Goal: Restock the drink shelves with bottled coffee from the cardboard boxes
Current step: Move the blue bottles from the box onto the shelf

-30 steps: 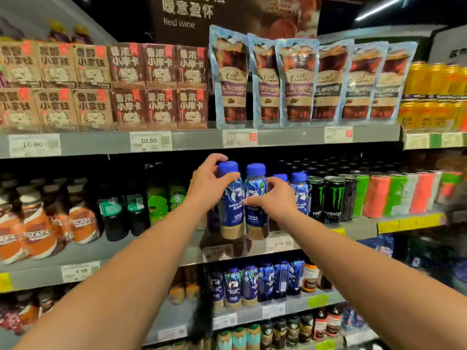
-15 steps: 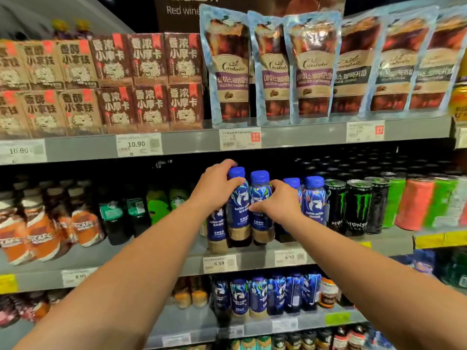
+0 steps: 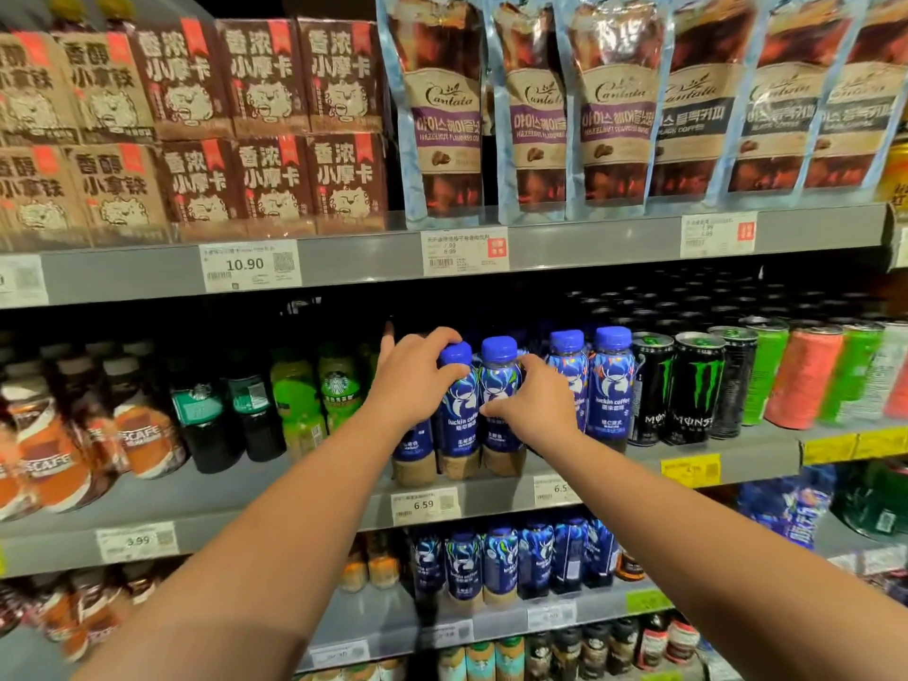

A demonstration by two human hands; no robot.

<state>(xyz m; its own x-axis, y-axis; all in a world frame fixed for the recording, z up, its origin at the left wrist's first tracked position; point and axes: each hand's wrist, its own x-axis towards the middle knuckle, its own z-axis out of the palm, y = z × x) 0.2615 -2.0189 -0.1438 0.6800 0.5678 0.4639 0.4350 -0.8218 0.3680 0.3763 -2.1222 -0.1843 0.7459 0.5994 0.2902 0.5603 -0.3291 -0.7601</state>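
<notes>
A supermarket drink aisle. At the front edge of the grey middle shelf (image 3: 319,513), above the 6.59 tag (image 3: 425,505), two blue-capped coffee bottles stand upright and touching. The left hand (image 3: 415,380) curls round the left bottle (image 3: 459,435) at its neck. The right hand (image 3: 533,407) grips the right bottle (image 3: 501,380) at mid-body. Monster cans (image 3: 697,385) stand further right.

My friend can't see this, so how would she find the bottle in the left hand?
Middle shelf, left of the black Monster cans, stand blue-capped coffee bottles. It's the bottle the left hand grips around its cap.
</notes>
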